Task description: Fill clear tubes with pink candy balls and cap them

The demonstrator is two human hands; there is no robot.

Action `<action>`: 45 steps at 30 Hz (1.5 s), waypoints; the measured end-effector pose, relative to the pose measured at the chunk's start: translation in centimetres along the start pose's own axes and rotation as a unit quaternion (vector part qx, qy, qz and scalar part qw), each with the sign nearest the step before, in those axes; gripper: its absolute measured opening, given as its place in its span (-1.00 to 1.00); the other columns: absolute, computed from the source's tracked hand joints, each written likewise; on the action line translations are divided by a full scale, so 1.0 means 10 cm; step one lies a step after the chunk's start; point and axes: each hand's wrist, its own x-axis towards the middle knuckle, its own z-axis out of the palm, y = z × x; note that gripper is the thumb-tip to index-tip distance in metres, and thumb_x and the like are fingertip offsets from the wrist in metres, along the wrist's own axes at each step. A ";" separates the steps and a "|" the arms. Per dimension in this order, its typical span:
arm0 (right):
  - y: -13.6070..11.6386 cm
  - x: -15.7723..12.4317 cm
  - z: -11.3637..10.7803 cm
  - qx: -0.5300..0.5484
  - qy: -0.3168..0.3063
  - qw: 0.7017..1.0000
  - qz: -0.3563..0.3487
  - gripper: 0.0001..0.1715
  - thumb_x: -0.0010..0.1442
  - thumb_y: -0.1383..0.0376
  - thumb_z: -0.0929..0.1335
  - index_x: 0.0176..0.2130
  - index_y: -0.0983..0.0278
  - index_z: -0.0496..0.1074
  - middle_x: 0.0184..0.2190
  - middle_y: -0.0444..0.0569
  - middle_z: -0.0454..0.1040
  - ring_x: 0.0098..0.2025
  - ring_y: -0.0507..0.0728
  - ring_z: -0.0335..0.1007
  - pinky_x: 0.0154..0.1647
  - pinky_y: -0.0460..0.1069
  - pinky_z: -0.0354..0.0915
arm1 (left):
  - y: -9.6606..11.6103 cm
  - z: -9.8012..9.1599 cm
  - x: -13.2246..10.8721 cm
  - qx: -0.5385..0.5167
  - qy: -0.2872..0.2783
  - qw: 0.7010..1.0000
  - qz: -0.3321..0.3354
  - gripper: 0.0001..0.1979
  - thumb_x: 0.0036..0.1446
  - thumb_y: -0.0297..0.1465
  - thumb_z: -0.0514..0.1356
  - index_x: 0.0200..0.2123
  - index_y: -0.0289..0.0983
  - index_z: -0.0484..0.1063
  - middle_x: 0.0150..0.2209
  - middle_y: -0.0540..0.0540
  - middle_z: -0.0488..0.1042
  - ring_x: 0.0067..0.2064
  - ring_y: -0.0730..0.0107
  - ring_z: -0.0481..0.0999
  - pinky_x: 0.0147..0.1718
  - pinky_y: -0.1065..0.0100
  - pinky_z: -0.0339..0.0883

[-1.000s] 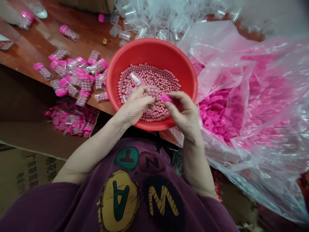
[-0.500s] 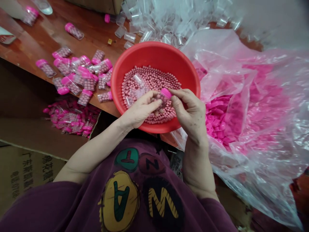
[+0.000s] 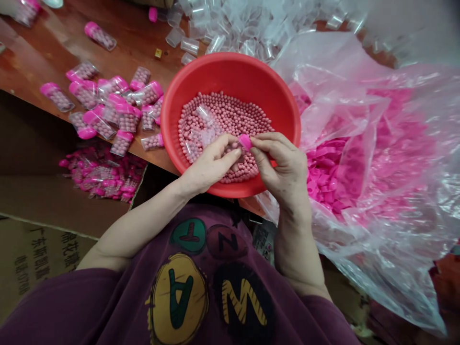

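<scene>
Over a red basin [image 3: 230, 67] of small pink beads [image 3: 230, 112], my left hand [image 3: 212, 163] is closed around a small clear bottle, mostly hidden by the fingers. A pink cap [image 3: 245, 142] sits on the bottle's end. My right hand [image 3: 280, 163] pinches that cap between thumb and fingers. Clear empty tubes [image 3: 205, 115] lie on the beads at the left inside the basin.
Capped bottles of beads [image 3: 108, 110] lie heaped left of the basin, above an open carton [image 3: 39, 191] holding more of them. Clear containers [image 3: 247, 24] are piled behind. Pink caps [image 3: 323, 177] fill a plastic bag [image 3: 381, 258] at the right.
The view has shifted slightly, so the table items sit a little further left and up. My right fingers have turned on the cap, and both hands stay over the basin.
</scene>
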 end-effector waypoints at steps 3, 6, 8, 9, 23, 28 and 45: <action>0.02 -0.06 0.02 -0.006 0.001 1.000 -0.027 -0.81 0.50 0.31 0.43 -0.01 0.11 0.70 -0.02 0.00 0.76 0.03 0.20 0.74 0.08 0.15 0.70 | 0.01 0.01 0.01 0.055 0.012 0.998 0.005 -0.86 0.46 -0.60 0.17 -0.14 -0.26 0.46 -0.25 0.01 0.44 -0.30 0.51 0.39 -0.34 0.45 0.32; 0.05 -0.10 0.02 0.007 -0.003 0.999 -0.034 -0.79 0.50 0.33 0.44 0.00 0.09 0.71 -0.04 -0.01 0.76 0.01 0.19 0.75 0.07 0.14 0.70 | 0.03 0.04 0.02 0.084 0.020 0.996 -0.007 -0.85 0.45 -0.61 0.19 -0.17 -0.27 0.46 -0.27 0.02 0.43 -0.33 0.52 0.36 -0.36 0.45 0.27; 0.04 -0.11 0.01 0.009 -0.007 1.000 -0.022 -0.79 0.50 0.32 0.43 0.00 0.09 0.71 -0.04 -0.01 0.76 0.00 0.19 0.74 0.07 0.15 0.69 | 0.05 0.06 0.02 0.065 0.017 0.997 -0.042 -0.86 0.46 -0.60 0.18 -0.15 -0.26 0.44 -0.32 0.05 0.40 -0.38 0.54 0.35 -0.41 0.44 0.22; 0.03 -0.11 0.01 0.009 -0.011 1.000 -0.015 -0.79 0.50 0.32 0.43 0.00 0.10 0.71 -0.03 0.00 0.76 0.01 0.19 0.74 0.08 0.15 0.69 | 0.06 0.07 0.02 0.054 0.019 0.997 -0.056 -0.86 0.46 -0.60 0.17 -0.15 -0.26 0.43 -0.34 0.06 0.38 -0.41 0.55 0.34 -0.44 0.45 0.20; 0.03 -0.13 0.10 0.167 0.026 0.972 0.162 -0.64 0.50 0.11 0.42 0.23 0.08 0.48 0.05 0.04 0.65 -0.01 0.22 0.64 0.12 0.24 0.65 | 0.06 0.05 0.02 0.026 0.034 0.999 -0.003 -0.90 0.41 -0.57 0.25 -0.14 -0.27 0.52 -0.32 0.04 0.45 -0.35 0.54 0.42 -0.35 0.47 0.37; -0.14 -0.14 0.09 -0.053 -0.069 0.995 0.055 -0.44 0.40 0.17 0.42 0.31 0.22 0.39 0.17 0.18 0.58 0.21 0.36 0.56 0.27 0.37 0.52 | 0.07 0.09 0.02 0.031 0.065 0.997 -0.011 -0.88 0.36 -0.62 0.27 -0.19 -0.30 0.53 -0.34 0.03 0.53 -0.32 0.53 0.49 -0.31 0.48 0.38; 0.14 -0.02 0.29 -0.077 -0.135 0.988 0.007 -0.19 0.31 0.02 0.49 0.38 0.34 0.40 0.14 0.30 0.63 0.13 0.44 0.59 0.17 0.35 0.54 | 0.09 0.16 0.03 0.060 0.123 0.990 -0.040 -0.80 0.38 -0.64 0.17 -0.07 -0.25 0.47 -0.31 0.03 0.48 -0.28 0.46 0.47 -0.23 0.39 0.39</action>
